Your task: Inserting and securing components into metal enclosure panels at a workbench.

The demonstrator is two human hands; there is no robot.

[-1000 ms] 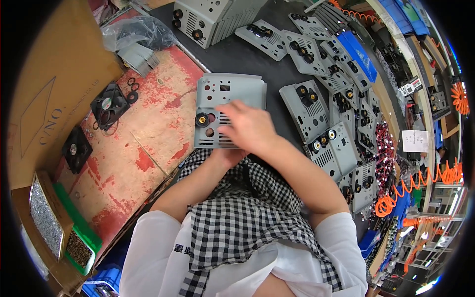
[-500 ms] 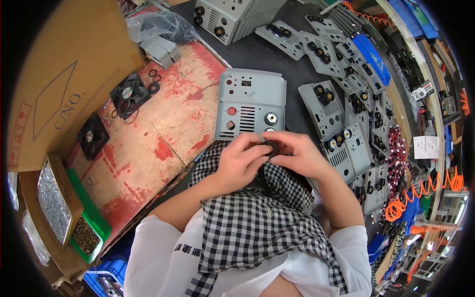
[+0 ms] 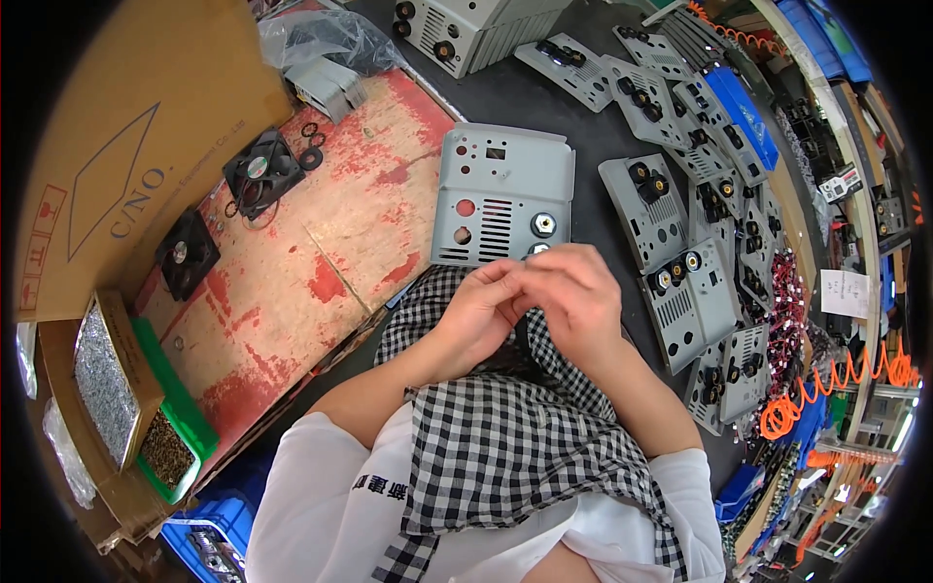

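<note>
Close together in front of my body, my left hand and my right hand meet at the fingertips. The fingers of both are closed and curled inward, and what lies between them is hidden. Just beyond them a grey metal panel lies flat, with slots, round holes and a brass-and-steel nut fitting at its near right. A second fitting at the panel's near edge is partly covered by my right hand.
Several grey panels with black sockets are spread at the right. Two black fans and black rings lie on the worn red board at the left, beside a large cardboard box. A green bin holds small fasteners.
A small black round part showed between my fingers earlier; now my right hand has turned over and hides it. The view has shifted slightly.
</note>
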